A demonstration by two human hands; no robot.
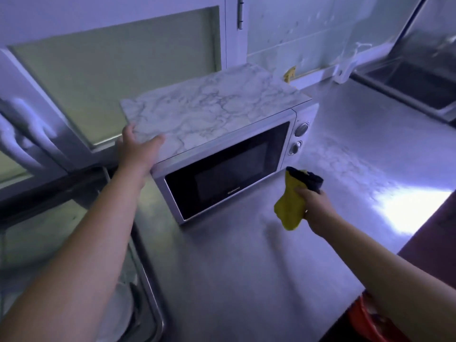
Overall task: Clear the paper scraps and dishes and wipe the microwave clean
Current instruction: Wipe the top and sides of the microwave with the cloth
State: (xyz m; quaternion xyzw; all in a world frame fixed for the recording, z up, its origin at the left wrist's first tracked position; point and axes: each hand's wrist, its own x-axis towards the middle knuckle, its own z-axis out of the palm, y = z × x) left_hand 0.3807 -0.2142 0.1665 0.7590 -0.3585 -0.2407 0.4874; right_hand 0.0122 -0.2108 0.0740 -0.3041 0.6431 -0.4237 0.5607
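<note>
My left hand point(139, 150) grips the near left corner of a marbled board point(212, 112), thumb lying on top and fingers curled round its edge. The board lies flat on the microwave point(222, 174) and juts out past its left side. My right hand point(317, 204) is closed round a crumpled yellow cloth point(290, 206) with a dark blue part at its top, held in the air just right of the microwave's front. The microwave stands on a steel counter point(246, 280), door closed, with two round knobs point(299, 138) at its right. A sink point(148, 304) lies to the lower left. An orange tub point(365, 324) shows at the lower right, below the counter's edge.
</note>
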